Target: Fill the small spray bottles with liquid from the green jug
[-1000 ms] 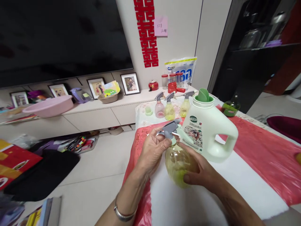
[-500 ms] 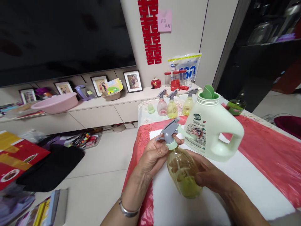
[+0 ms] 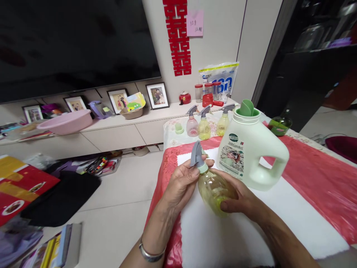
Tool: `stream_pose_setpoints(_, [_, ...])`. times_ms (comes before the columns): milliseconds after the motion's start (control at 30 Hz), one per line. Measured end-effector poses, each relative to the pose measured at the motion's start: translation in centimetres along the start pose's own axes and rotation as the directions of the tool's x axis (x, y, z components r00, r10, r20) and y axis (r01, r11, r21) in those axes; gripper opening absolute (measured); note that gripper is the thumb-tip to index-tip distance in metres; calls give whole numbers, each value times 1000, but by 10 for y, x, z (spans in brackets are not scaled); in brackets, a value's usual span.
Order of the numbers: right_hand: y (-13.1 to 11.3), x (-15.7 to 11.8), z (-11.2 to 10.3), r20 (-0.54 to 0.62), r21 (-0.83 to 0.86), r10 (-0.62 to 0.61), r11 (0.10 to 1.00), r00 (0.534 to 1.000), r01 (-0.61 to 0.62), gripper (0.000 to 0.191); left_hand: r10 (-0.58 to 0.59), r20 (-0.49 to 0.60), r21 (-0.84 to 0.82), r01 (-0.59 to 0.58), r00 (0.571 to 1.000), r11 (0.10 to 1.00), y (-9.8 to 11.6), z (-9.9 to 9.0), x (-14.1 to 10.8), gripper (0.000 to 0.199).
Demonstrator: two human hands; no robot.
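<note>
A clear yellow spray bottle [image 3: 212, 188] with a grey trigger head and pale green collar is held tilted over the white cloth [image 3: 223, 242]. My left hand [image 3: 182, 182] grips it at the collar, just under the trigger head. Around the bottle's lower body wraps my right hand [image 3: 242, 197], thumb on the front. Some yellow-green liquid shows inside near the bottom. Behind my right hand stands a large pale green jug [image 3: 251, 149] with a handle, its mouth open and a green cup [image 3: 247, 108] sitting in it.
Several spray bottles, one pink [image 3: 192, 126] and others yellow [image 3: 204, 128], stand at the table's back beside a green cap [image 3: 179, 128]. A dark green bottle [image 3: 280, 124] is behind the jug. Red plastic [image 3: 320, 178] covers part of the table. A long cabinet [image 3: 111, 132] runs along the wall.
The held bottle has turned, so its trigger head points more away from me. Its base has risen and moved slightly left, with my right hand moving along.
</note>
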State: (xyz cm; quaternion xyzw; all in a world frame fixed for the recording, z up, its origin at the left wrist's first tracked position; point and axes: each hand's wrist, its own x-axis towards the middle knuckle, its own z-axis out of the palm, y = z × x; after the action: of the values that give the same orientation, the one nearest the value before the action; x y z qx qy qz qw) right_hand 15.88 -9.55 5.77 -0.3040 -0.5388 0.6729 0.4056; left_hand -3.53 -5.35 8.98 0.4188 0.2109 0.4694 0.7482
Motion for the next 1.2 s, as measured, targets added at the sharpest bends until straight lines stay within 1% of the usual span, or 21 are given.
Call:
stream_pose_setpoints(67, [2,-1,-1,-15,-35,-4,999,1000,3,97,11,-38,-7,-11,999,1000,-1,-1,1,46])
stream_pose_setpoints(167, [5,-3,0,-128,-226,-26,974,991,-4,96,20,-145,-32,-25,989,999,-5,-2,5,45])
stream_pose_setpoints(300, [8,-4,4,-285,-506,-48,856,957,-108,99,83,-296,-30,-96,952,995,-12,3,9,41])
stream_pose_setpoints(333, [10,-3,5,-306,-570,-81,813,949,-114,98,104,-332,-29,-120,937,992,-14,5,9,40])
stream_pose_setpoints(400, [15,1,9,-310,-711,-216,699,926,-75,94,132,-401,-42,-162,906,986,-18,10,10,39])
stream_pose_setpoints(500, [26,6,15,-251,-869,-457,495,853,9,88,141,-469,-65,-194,872,979,-23,15,11,40])
stream_pose_setpoints(533, [29,7,17,-240,-891,-506,453,828,19,88,140,-481,-66,-195,865,979,-23,15,12,40])
stream_pose_setpoints(567, [31,8,18,-238,-896,-529,444,814,27,89,141,-490,-65,-198,860,978,-23,15,13,40])
stream_pose_setpoints(600, [32,7,18,-250,-880,-519,474,817,32,91,146,-496,-66,-204,856,977,-23,14,14,40])
stream_pose_setpoints(633, [32,6,17,-273,-838,-477,545,835,37,92,151,-496,-70,-212,855,975,-21,13,15,40])
stream_pose_setpoints(667, [31,5,15,-302,-759,-409,650,861,43,92,155,-490,-79,-221,858,972,-19,12,15,41])
stream_pose_setpoints(733, [27,2,10,-324,-454,-213,890,922,46,89,154,-455,-109,-226,877,968,-13,9,16,45])
stream_pose_setpoints(767, [24,2,7,-297,-244,-110,969,949,36,85,147,-429,-127,-221,891,967,-10,8,15,46])
stream_pose_setpoints(800, [21,1,5,-235,-35,-23,999,972,16,83,139,-400,-144,-212,906,967,-8,8,15,48])
stream_pose_setpoints(833, [18,2,3,-153,141,31,990,988,-9,82,132,-373,-157,-203,918,967,-6,7,14,49])
stream_pose_setpoints(867, [15,2,2,-67,262,58,964,996,-39,82,125,-350,-167,-193,928,967,-5,7,13,50])
stream_pose_setpoints(900, [12,2,2,1,327,65,943,998,-62,82,117,-332,-175,-184,936,967,-4,7,12,50])
stream_pose_setpoints(967, [9,2,3,37,324,52,944,998,-61,83,106,-318,-181,-170,942,969,-4,7,11,51])
stream_pose_setpoints(1000, [9,2,4,1,270,47,962,999,-45,86,103,-318,-179,-166,943,970,-4,7,11,50])
stream_pose_setpoints(1100, [10,-1,7,-196,-37,33,999,980,-40,98,121,-339,-171,-188,933,967,-6,6,13,49])
stream_pose_setpoints(1200, [9,-3,8,-341,-370,-1,920,940,-133,105,164,-385,-170,-245,908,954,-3,2,18,44])
